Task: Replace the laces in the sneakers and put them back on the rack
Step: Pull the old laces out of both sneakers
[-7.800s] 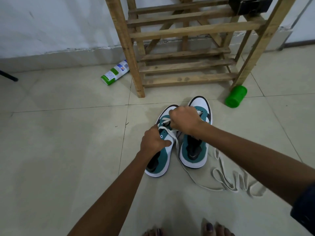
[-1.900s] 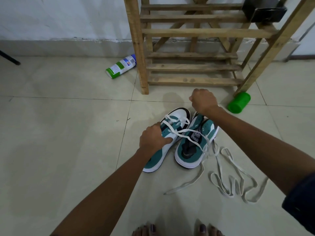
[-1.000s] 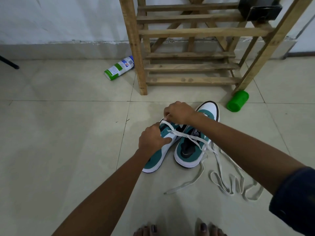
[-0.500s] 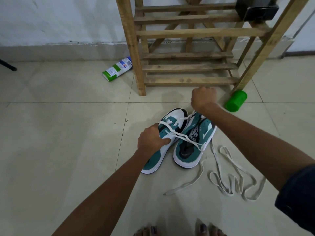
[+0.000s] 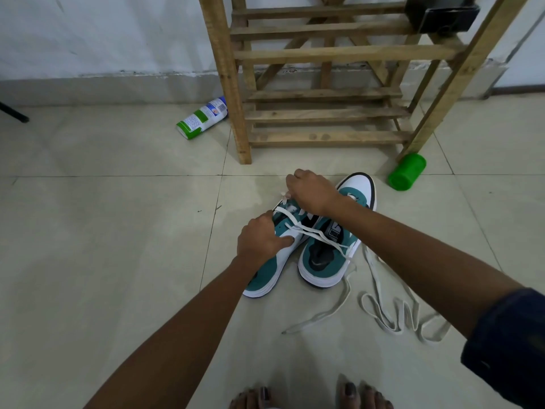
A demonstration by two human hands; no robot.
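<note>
Two teal-and-white sneakers stand side by side on the tiled floor in front of the wooden rack [image 5: 321,140]. My left hand [image 5: 261,242] grips the side of the left sneaker [image 5: 272,271] near its eyelets. My right hand [image 5: 312,191] is over that sneaker's toe end and pinches the white lace [image 5: 306,230], which crosses from the left sneaker over the right sneaker [image 5: 330,255]. The lace's loose end trails off to the right. The left sneaker's toe is hidden under my right hand.
More white lace [image 5: 395,314] lies in loops on the floor right of the sneakers. A green cup [image 5: 407,172] lies by the rack's right leg, a white-and-green bottle [image 5: 203,118] by its left leg. A black box [image 5: 442,11] sits on an upper shelf. My bare toes [image 5: 312,395] show at the bottom edge.
My right hand came back from its pull toward the rack and is down over the left sneaker's toe end again. My left hand stayed on the sneaker.
</note>
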